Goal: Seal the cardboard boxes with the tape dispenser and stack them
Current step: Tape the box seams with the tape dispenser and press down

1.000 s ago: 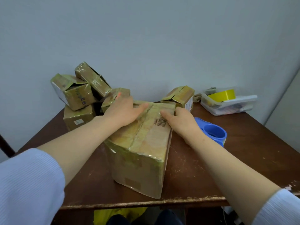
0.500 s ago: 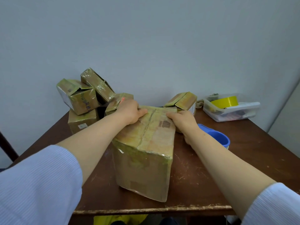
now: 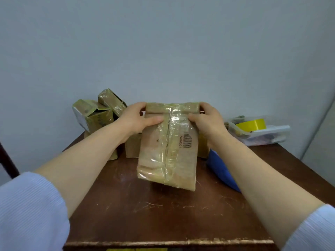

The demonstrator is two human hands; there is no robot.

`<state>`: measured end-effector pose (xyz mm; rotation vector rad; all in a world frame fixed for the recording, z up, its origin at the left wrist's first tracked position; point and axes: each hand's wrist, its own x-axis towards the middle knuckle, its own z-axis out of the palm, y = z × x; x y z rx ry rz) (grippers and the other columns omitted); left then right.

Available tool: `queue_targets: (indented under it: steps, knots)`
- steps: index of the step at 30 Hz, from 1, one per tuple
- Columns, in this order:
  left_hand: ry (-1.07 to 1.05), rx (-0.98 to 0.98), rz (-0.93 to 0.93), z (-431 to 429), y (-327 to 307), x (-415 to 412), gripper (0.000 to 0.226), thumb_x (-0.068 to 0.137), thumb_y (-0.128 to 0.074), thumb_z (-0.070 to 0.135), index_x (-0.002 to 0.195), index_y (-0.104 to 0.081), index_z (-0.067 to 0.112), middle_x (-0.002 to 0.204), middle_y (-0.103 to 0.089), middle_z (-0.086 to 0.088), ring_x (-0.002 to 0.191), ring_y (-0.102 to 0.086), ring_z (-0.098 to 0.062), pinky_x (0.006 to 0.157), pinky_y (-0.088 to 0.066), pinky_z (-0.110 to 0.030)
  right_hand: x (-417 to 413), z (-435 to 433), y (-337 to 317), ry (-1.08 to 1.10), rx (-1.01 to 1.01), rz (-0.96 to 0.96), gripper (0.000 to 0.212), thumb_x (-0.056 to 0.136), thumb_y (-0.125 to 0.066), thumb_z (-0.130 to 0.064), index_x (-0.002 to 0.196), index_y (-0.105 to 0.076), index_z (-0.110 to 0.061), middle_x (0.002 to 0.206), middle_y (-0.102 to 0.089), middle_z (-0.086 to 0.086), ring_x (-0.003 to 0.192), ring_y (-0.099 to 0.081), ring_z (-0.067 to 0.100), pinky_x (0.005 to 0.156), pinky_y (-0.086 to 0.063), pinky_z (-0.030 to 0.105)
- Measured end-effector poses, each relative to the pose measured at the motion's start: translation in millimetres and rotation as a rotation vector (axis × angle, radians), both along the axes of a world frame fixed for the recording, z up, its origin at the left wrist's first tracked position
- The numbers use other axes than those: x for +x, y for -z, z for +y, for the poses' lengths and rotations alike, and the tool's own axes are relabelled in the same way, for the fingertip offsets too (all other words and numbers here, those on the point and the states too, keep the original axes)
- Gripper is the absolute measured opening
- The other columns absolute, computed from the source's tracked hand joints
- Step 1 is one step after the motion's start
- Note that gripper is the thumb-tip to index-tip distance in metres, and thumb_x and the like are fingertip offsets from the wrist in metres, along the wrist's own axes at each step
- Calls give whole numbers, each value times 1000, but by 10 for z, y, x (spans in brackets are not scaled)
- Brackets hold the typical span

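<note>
Head view: the tape-wrapped brown cardboard box [image 3: 168, 151] is tipped upright over the brown wooden table [image 3: 163, 214], taped seam toward the person. The left hand [image 3: 137, 117] and right hand [image 3: 206, 120] curl around its top corners, likely to reposition it for stacking.

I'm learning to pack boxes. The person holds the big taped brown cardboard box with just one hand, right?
Not quite: the head view shows both the left hand and the right hand holding the big taped brown cardboard box.
</note>
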<state>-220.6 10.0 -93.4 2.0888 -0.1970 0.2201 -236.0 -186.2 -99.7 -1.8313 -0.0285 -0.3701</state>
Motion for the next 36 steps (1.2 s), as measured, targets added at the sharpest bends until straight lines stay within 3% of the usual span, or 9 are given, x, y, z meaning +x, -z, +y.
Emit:
queue_targets:
  steps: [3,6,10,16,25,29,32,34,36]
  knots:
    - [-73,19,-208,-30,79,-203,32,80,-74,27,110,-67,17,109,-59,6,100,-57,-10,91,-48,-27,-52,64,57,63,-92,-109,55,72,-60,-50,116,-59,-17,121,-57,6,106,-57,16,94,-49,38]
    - [-68,-97,-229,-43,337,-403,16,84,-70,18,100,-67,21,96,-60,11,89,-60,-5,84,-48,-23,-171,88,286,120,-79,-153,42,84,-65,-40,117,-59,-14,118,-58,3,107,-54,11,87,-40,19]
    - [-209,-274,-195,5,599,-527,46,83,-71,25,125,-54,34,110,-61,12,97,-58,-3,87,-45,-22,-296,112,472,146,-62,-204,35,84,-69,-32,114,-61,-16,108,-59,-4,97,-54,6,78,-36,6]
    - [-260,-310,-245,-24,778,-688,29,81,-73,27,107,-61,23,105,-64,8,95,-61,-7,87,-49,-25,-440,112,580,114,93,-182,29,75,-79,-24,100,-65,-23,103,-67,-5,98,-63,8,91,-51,27]
    - [-357,-307,-316,-56,794,-731,22,85,-67,33,73,-60,15,64,-54,11,59,-47,-2,63,-39,-24,-503,189,543,166,-43,-275,20,80,-73,-25,67,-59,-17,90,-57,2,72,-48,-8,68,-35,1]
    - [-428,-324,-173,-55,692,-628,18,80,-73,33,73,-63,20,75,-61,8,72,-55,-10,70,-46,-30,-443,180,455,197,-120,-213,22,77,-70,-17,61,-56,-21,90,-55,-1,69,-49,-4,63,-35,1]
    - [-432,-309,-46,-52,605,-554,23,80,-71,32,98,-62,21,89,-60,6,82,-57,-13,73,-51,-33,-363,203,418,213,-144,-140,6,75,-67,-21,75,-61,-20,98,-58,-1,77,-53,2,67,-38,12]
    - [-405,-269,9,-47,558,-510,32,84,-67,29,113,-59,21,84,-55,8,84,-57,-16,78,-51,-36,-317,221,394,193,-130,-86,31,76,-65,-23,106,-59,-17,111,-58,1,95,-56,12,84,-44,26]
    - [-373,-173,18,-40,526,-447,13,86,-62,28,91,-66,17,78,-54,6,86,-55,-20,79,-48,-36,-281,243,356,174,-178,-14,50,83,-57,-23,130,-46,-13,130,-47,7,118,-47,21,99,-39,34]
